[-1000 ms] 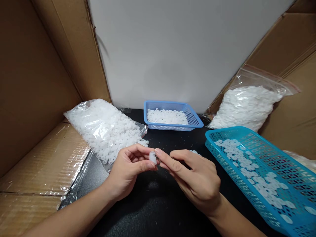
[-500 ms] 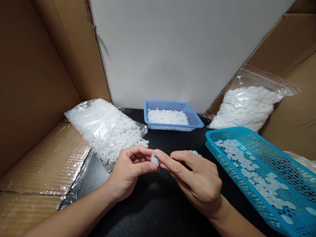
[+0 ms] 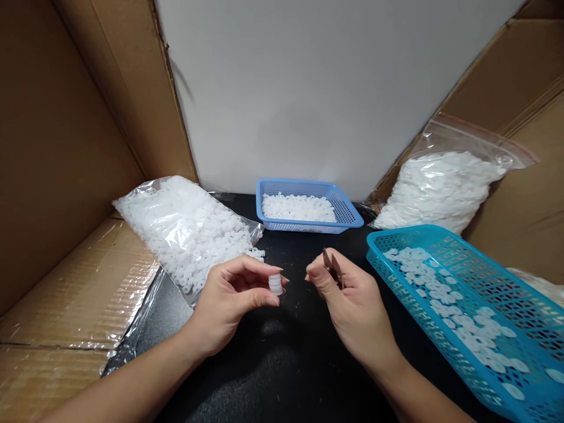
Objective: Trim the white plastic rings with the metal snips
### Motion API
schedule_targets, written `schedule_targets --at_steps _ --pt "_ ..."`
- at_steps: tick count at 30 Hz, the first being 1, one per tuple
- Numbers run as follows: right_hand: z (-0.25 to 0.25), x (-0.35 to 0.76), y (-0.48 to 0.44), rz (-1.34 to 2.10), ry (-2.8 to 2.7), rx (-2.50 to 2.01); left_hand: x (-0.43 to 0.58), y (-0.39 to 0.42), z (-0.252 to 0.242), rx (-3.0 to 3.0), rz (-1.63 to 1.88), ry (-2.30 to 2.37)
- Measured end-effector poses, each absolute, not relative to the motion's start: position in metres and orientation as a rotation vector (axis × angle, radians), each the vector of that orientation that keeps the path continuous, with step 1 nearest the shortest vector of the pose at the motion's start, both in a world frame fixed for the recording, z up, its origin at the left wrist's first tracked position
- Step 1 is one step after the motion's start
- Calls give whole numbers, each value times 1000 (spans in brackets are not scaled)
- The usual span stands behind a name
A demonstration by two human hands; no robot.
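Note:
My left hand (image 3: 235, 302) is closed in a pinch, with a short upright stack of white plastic discs (image 3: 275, 284) between thumb and fingers. Apart from it, to the right, my right hand (image 3: 346, 299) is curled closed around a small dark brownish tool (image 3: 333, 265). Two pointed blade-like tips of this tool stick up above the thumb, as on a pair of snips; the rest is hidden in the palm. Both hands are above the black tabletop (image 3: 286, 370).
A clear bag of small white rings (image 3: 189, 229) lies open at left. A blue basket (image 3: 352, 220) with white pieces stands at the back. At right, a teal basket (image 3: 418, 294) holds white discs; behind it leans a full zip bag (image 3: 440, 188). Cardboard walls (image 3: 101, 88) flank the table.
My right hand has drawn away from the white stack and turned, so the dark tool in it now shows. My left hand keeps the stack in nearly the same place.

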State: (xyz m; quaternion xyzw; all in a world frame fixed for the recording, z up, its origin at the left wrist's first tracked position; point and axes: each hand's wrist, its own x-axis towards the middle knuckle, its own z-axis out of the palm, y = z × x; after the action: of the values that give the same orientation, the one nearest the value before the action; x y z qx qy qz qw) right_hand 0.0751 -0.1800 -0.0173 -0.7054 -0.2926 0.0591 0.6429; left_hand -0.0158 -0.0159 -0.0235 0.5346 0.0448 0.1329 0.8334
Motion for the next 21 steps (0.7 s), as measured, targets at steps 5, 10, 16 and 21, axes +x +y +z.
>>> schedule_targets --at_steps 5,10,16,21 --pt "-14 66 -171 549 -543 -1364 -17 -12 -24 1549 550 -25" --pt "-22 59 -167 894 -331 -1102 -16 -11 -27 1982 801 -215" --pt "-28 63 -167 972 -337 -969 -17 -12 -29 2016 697 -275" --pt "-32 61 -167 985 -356 -932 -18 -13 -29 1945 579 -273"
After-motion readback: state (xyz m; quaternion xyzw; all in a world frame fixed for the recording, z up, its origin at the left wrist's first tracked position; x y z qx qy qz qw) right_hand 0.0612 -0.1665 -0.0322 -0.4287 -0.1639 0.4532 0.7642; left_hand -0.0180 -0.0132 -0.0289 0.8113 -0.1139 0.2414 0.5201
